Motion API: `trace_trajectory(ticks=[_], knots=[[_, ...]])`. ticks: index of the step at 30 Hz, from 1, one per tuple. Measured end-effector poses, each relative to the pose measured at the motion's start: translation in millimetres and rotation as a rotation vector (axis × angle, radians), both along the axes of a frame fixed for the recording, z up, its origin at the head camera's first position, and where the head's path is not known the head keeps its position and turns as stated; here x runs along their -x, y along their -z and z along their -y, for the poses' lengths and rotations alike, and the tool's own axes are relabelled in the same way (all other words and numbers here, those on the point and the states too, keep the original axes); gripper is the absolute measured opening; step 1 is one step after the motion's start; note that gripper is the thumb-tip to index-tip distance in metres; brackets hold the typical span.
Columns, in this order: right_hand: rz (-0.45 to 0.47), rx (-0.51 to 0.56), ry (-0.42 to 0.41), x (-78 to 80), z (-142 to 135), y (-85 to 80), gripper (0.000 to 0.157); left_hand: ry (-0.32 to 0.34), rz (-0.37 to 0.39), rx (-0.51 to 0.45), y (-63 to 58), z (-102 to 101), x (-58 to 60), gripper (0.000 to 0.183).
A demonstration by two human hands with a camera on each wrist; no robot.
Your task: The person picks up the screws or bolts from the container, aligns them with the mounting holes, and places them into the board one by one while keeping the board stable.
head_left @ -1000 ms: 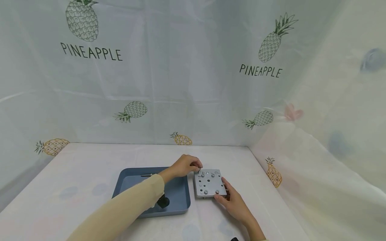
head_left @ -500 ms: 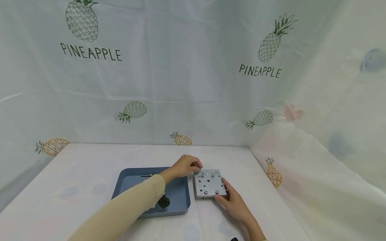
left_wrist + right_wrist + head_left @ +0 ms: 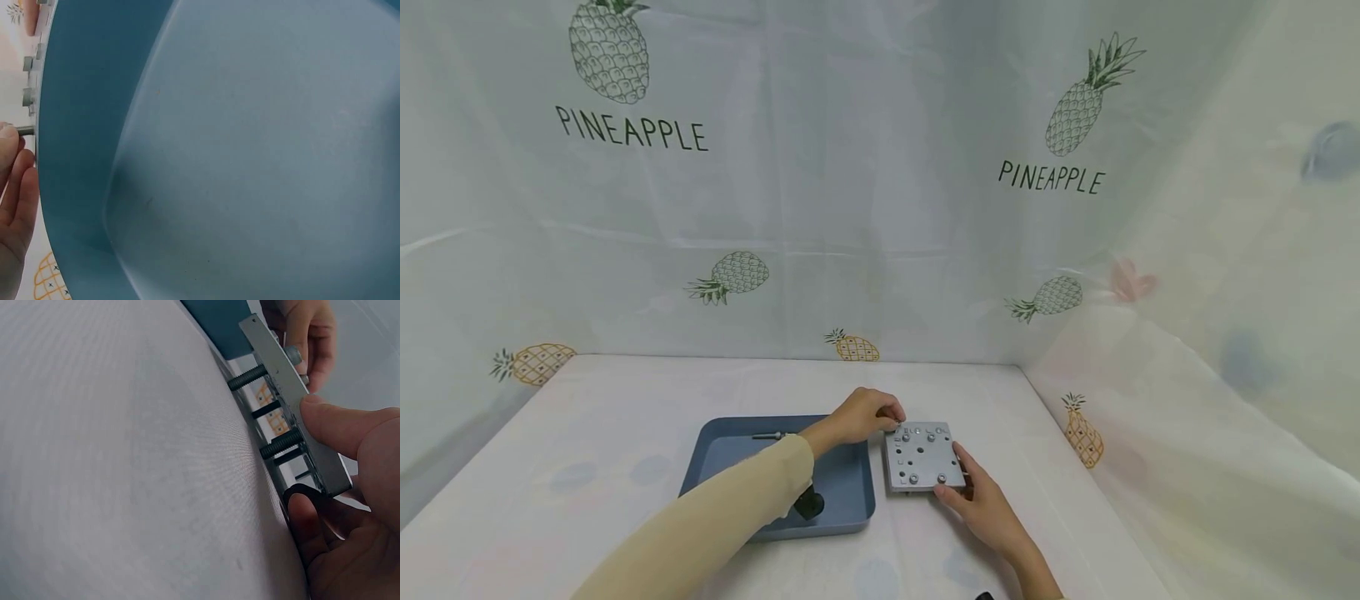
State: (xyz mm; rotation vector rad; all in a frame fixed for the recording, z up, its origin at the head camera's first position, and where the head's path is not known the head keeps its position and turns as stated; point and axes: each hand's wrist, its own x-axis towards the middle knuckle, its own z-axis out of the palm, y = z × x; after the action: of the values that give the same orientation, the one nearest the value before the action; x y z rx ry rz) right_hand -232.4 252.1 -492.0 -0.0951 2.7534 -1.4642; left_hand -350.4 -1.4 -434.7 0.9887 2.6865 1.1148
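A square grey metal plate point(image 3: 925, 458) with holes and several bolts through it is raised off the table. My right hand point(image 3: 983, 504) grips its near right corner. In the right wrist view the thumb presses the edge of the plate point(image 3: 294, 400) and the other fingers reach under it, beside threaded bolt shanks point(image 3: 280, 444). At the far left corner of the plate, my left hand point(image 3: 861, 414) pinches a small metal bolt point(image 3: 25, 130) between thumb and fingers. The bolt's lower end is hard to see.
Left of the plate stands a blue tray point(image 3: 842, 527), partly covered by the left forearm. A metal bolt-like rod point(image 3: 766, 436) and a black object point(image 3: 809, 503) lie in it. A pineapple-print curtain point(image 3: 880, 208) hangs behind the white-covered table point(image 3: 625, 400).
Both hands keep their places at the plate. The bolt between the left fingers shows less above the plate than a second ago. The head view has shifted very slightly.
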Motion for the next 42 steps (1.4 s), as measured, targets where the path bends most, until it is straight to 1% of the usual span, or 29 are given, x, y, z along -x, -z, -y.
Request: trace_trajectory(ticks=[10,15,19,22,26,29,31,35,42], knots=[[0.002,0.020,-0.007,0.3,-1,1.6,0.094,-0.015,0.016,0.013,2.3,1,-1.3,0.011],[0.001,0.015,-0.006,0.2,0,1.2,0.094,0.006,-0.007,-0.011,1.1,11,1.9,0.014],[-0.004,0.003,-0.003,-0.4,1,0.5,0.093,0.020,-0.033,-0.031,-6.6,29,2.7,0.016],[-0.009,-0.013,-0.001,-0.7,2,0.2,0.093,0.015,-0.062,-0.019,-14.5,46,0.8,0.015],[-0.007,-0.023,0.005,-1.3,1,-0.2,0.093,0.007,-0.106,0.028,-23.4,70,-3.1,0.015],[-0.007,-0.032,0.012,-1.9,1,-0.9,0.093,0.026,-0.140,0.061,-28.3,88,-5.7,0.015],[-0.007,-0.038,0.015,-2.3,1,-1.7,0.092,0.035,-0.147,0.079,-31.4,100,-8.4,0.016],[-0.004,-0.042,0.015,-3.2,2,-2.5,0.092,0.046,-0.154,0.116,-33.4,120,-14.4,0.017],[-0.007,-0.034,0.014,-3.8,3,-1.0,0.091,0.068,-0.162,0.227,-27.9,147,-25.0,0.025]])
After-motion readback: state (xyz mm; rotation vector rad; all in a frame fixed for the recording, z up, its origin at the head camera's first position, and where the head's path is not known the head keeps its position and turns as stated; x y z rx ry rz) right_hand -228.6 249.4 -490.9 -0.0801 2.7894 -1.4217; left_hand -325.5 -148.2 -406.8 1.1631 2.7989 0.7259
